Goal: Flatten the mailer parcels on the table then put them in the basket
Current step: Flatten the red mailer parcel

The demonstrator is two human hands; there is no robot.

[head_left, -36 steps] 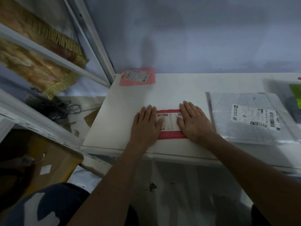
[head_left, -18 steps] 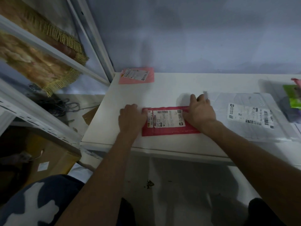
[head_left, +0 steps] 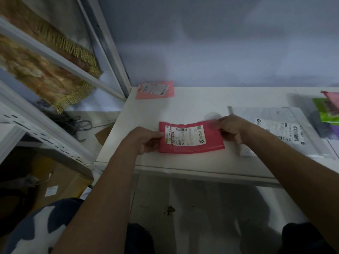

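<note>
A red mailer parcel (head_left: 190, 145) with a white shipping label hangs slightly bowed just above the near part of the white table (head_left: 192, 107). My left hand (head_left: 145, 139) pinches its left edge. Its right edge is gripped by my right hand (head_left: 231, 128). A pink mailer (head_left: 155, 89) lies flat at the table's far left corner. A large clear-grey mailer (head_left: 275, 131) with a label lies flat to the right of my right hand. No basket is in view.
A green and purple item (head_left: 326, 114) lies at the table's far right edge. White metal shelving (head_left: 60, 57) with fringed fabric stands to the left. A cardboard box (head_left: 55, 182) sits on the floor at the lower left. The wall rises behind the table.
My hands went from pressing flat on the red mailer, to sliding out to its ends, to gripping both edges. The mailer now looks lifted and bowed.
</note>
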